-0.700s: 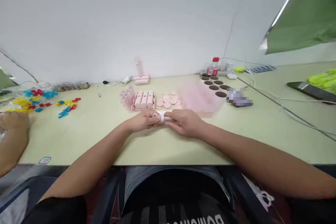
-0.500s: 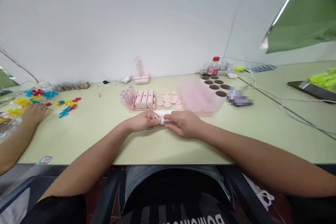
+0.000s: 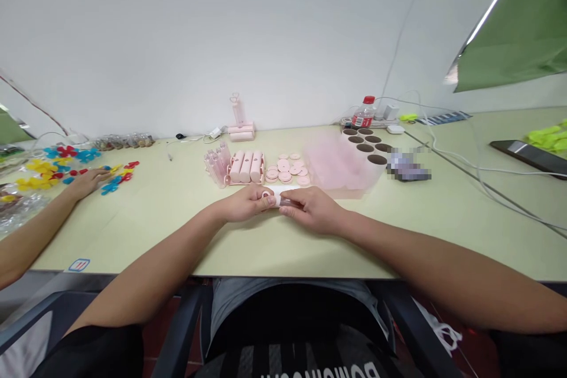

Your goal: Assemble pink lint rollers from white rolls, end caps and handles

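Co-worker's hand (image 3: 88,182) moved rightward; right hand (image 3: 316,208) still holds tube (image 3: 288,202).

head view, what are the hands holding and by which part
A pale-and-clear tube: the left hand pinches its pale, ringed end, the right hand its clear part.

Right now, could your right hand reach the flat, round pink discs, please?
Probably yes: the discs lie exposed just beyond the right hand, though it may need to release the small clear tube first.

Fingers (image 3: 264,203) around a small tube (image 3: 287,202)
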{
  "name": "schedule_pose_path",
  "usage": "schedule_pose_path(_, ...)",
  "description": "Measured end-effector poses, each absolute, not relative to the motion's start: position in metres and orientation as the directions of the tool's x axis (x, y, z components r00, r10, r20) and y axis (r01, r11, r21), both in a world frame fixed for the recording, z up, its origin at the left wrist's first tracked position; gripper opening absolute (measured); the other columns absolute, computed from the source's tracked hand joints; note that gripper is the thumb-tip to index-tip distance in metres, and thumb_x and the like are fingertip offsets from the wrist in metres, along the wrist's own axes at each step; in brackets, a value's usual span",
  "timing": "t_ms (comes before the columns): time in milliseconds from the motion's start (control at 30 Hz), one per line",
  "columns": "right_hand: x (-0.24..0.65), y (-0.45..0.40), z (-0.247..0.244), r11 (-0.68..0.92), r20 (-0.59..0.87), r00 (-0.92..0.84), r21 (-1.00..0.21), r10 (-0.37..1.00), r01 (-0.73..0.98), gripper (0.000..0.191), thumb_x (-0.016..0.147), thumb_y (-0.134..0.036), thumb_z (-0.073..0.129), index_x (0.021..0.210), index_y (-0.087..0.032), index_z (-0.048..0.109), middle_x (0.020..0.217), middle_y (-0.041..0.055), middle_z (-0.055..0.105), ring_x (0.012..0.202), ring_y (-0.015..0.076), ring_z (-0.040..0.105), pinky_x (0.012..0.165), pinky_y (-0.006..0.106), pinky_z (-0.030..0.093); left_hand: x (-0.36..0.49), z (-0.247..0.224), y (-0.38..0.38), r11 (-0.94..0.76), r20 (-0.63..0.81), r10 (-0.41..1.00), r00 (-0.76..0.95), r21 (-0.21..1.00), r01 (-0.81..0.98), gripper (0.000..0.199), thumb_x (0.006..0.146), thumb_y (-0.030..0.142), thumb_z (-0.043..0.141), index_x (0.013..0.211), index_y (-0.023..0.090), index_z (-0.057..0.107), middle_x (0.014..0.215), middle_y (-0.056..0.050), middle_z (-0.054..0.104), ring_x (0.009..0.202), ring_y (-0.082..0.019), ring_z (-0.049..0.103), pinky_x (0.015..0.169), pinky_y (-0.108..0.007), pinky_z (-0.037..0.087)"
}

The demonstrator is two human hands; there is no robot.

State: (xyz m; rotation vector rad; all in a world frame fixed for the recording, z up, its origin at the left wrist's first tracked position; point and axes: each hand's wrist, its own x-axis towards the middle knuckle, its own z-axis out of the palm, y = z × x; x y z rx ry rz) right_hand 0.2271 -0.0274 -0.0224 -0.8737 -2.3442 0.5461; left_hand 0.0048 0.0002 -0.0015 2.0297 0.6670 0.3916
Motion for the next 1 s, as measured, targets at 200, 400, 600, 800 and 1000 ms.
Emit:
schedule_pose_path(200,0.229,-0.025,-0.014,0.526,0.186,-0.658,-0.769,0.729,0.364,0.032,0.09,-0.036,0.055,0.065,-0.018,0.048,0.059,-0.0064,0.034,0.056,0.0088,0.031,0.054,0.024,0.023,0.004,0.0,0.0,-0.437,-0.008,0.584,0.812,0.84,0.322,0.047,0.095,0.055,0.045,0.066,0.019,0.036,0.061,0.005,0.029,0.054,-0.009,0.025,0.051,-0.025,0.023)
schedule_pose_path(400,0.23,-0.028,-0.01,0.547,0.238,-0.6,-0.732,0.764,0.406,0.029,0.092,-0.04,0.055,0.074,-0.018,0.058,0.06,-0.0056,0.04,0.056,0.0095,0.037,0.055,0.024,0.028,0.008,0.002,-0.001,-0.321,0.022,0.66,0.751,0.912,0.255,0.055,0.09,0.063,0.048,0.059,0.018,0.041,0.054,0.004,0.037,0.049,-0.008,0.03,0.047,-0.024,0.023)
schedule_pose_path(600,0.228,-0.028,-0.018,0.702,0.452,-0.538,-0.432,0.711,0.566,0.022,0.089,-0.036,0.059,0.091,-0.016,0.068,0.07,0.0043,0.062,0.066,0.0164,0.053,0.062,0.028,0.037,0.013,-0.004,-0.001,-0.027,-0.125,0.731,0.671,0.977,0.211,0.055,0.082,0.061,0.062,0.053,0.018,0.043,0.046,0.005,0.035,0.042,-0.006,0.028,0.041,-0.023,0.018)
schedule_pose_path(800,0.233,-0.024,-0.009,0.541,0.498,-0.214,-0.786,0.841,0.3,0.042,0.081,-0.039,0.07,0.116,-0.02,0.061,0.092,0.005,0.066,0.06,0.0121,0.056,0.056,0.028,0.048,0.01,-0.001,0.004,0.015,-0.034,0.815,0.578,0.999,0.037,0.05,0.078,0.059,0.068,0.06,0.017,0.046,0.049,0.004,0.045,0.042,-0.006,0.035,0.04,-0.021,0.022)
schedule_pose_path(1000,0.23,-0.023,-0.006,0.308,0.335,-0.22,-0.94,0.916,-0.148,0.056,0.08,-0.055,0.069,0.12,-0.021,0.051,0.075,-0.0012,0.062,0.054,0.0133,0.059,0.047,0.028,0.051,0.012,-0.005,0.004,-0.038,0.036,0.824,0.565,0.999,-0.009,0.055,0.081,0.071,0.055,0.072,0.017,0.05,0.057,0.003,0.049,0.042,-0.007,0.036,0.04,-0.021,0.021)
